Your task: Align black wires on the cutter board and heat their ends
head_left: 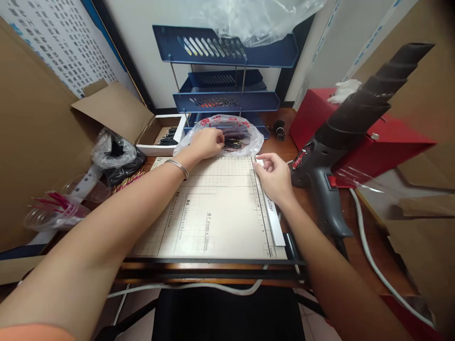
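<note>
My left hand (208,143) is at the clear plastic bag (254,137) behind the paper cutter (227,208), fingers bunched over the dark thin pieces (232,143) inside; can't tell if they grip one. My right hand (273,175) is at the cutter's far right corner, by the white strip marked "Cutter" (273,220), thumb and index nearly together; can't tell if anything's between them. Bag sits in front of the blue rack (227,102). Open cardboard box (152,135) left of the bag, black heat gun (322,175) right of the cutter, beside the red box (362,137).
</note>
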`<state>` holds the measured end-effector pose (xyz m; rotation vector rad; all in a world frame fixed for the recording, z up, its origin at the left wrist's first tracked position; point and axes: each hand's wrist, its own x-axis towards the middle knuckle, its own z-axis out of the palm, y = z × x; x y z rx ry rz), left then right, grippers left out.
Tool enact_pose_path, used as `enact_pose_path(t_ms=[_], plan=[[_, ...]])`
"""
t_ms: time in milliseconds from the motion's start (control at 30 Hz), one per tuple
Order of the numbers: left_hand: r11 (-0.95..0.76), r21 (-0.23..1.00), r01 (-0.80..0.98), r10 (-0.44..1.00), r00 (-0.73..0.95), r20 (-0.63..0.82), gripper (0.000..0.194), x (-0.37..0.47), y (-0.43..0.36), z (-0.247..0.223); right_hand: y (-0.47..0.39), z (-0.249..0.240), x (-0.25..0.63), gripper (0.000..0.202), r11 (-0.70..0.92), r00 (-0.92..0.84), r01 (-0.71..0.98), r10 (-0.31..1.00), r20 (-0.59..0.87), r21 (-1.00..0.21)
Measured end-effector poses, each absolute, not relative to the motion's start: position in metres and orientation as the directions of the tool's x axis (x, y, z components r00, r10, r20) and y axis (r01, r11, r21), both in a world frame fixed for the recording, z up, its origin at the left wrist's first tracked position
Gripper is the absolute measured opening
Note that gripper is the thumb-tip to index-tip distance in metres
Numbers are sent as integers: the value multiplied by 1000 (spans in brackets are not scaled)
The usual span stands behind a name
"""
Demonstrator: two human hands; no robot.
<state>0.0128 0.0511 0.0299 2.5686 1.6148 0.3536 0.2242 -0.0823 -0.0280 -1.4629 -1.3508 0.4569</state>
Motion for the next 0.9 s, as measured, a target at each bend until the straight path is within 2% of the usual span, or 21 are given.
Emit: enact_pose_path(t_ms=[133,333,633,900], plan=[[-503,94,859,864,499,63,35,22,76,30,-81,-25,221,28,51,388,262,909,153,-964],[-507,31,861,861,508,-17,35,28,97,18,-80,-19,215,28,-32,446,-2,895,-30,-999],[-557,-160,815,831,542,-129,35,50,89,32,-78,-27,217,31,-12,411,-71,911,-40,-997],[-494,-230,839,867,496,-52,37,53,87,29,-82,-20,216,22,-42,383,-104,920,-79,-994]])
